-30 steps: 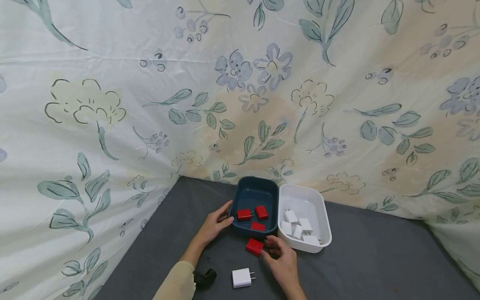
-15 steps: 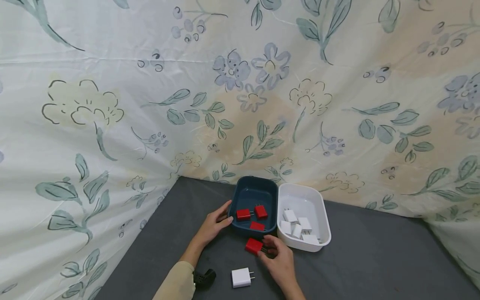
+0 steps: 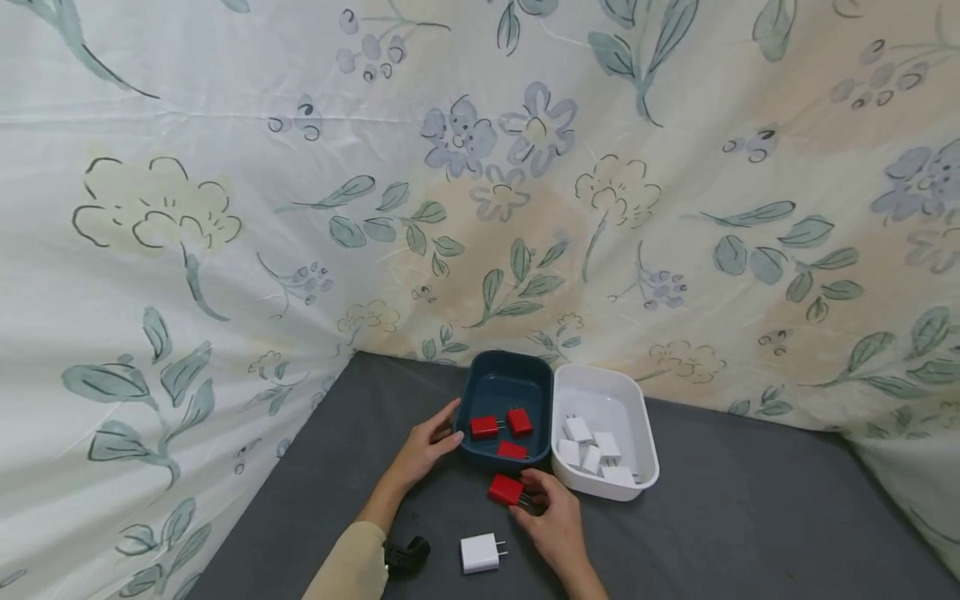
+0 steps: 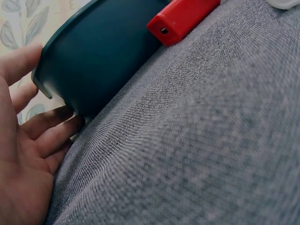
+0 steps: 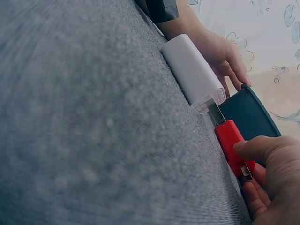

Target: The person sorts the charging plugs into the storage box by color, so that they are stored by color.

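Observation:
A red plug-in charger (image 3: 506,490) lies on the dark cloth just in front of the dark teal bin (image 3: 495,367). My right hand (image 3: 552,510) pinches it at the pronged end, thumb on the near side and fingers on the far side; the thumb overlaps it (image 5: 230,136) in the right wrist view. My left hand (image 3: 422,450) rests against the teal bin's left side, fingers extended along its outer wall (image 4: 98,56). Several red chargers (image 3: 484,427) lie inside that bin. A white charger (image 3: 480,553) lies nearer to me, prongs pointing right.
A white bin (image 3: 651,446) stands against the teal one on the right, with several white chargers (image 3: 606,448) in its near half. A black strap (image 3: 407,554) is at my left wrist. Floral fabric (image 3: 480,208) hangs behind the dark cloth surface (image 3: 750,508).
My right hand has shifted slightly left and drawn in around the red charger's pronged end. The charger, both bins and my left hand stay in place; the head view has drifted a little.

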`<state>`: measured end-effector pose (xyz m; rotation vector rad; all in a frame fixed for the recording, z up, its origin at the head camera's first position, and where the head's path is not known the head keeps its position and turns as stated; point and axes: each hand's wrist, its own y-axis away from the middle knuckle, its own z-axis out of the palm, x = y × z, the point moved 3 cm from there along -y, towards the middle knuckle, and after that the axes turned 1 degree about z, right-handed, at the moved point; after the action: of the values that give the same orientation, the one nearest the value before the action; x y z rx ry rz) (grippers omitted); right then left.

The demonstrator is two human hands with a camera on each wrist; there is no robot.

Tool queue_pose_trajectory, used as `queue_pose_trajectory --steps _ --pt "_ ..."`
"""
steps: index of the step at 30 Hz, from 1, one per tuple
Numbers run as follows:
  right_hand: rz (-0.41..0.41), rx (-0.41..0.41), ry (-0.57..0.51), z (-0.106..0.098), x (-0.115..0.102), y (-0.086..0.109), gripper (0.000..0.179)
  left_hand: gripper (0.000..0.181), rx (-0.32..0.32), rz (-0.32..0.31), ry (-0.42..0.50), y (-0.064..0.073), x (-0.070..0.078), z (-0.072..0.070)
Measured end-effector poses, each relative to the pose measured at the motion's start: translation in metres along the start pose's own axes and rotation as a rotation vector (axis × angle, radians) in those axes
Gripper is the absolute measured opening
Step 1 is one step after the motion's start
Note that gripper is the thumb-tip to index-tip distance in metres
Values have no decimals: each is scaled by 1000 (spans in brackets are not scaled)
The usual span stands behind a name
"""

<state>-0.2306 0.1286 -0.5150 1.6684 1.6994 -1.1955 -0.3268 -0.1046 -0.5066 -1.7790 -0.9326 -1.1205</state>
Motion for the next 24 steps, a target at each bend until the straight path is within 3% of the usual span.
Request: queue_pose_trajectory --steps 6,24 --pt "-17 -4 21 1 2 0 51 59 45 0 -11 -2 -11 1" --pt "-19 26 43 1 -2 2 48 60 54 -1 -42 -2 -6 1"
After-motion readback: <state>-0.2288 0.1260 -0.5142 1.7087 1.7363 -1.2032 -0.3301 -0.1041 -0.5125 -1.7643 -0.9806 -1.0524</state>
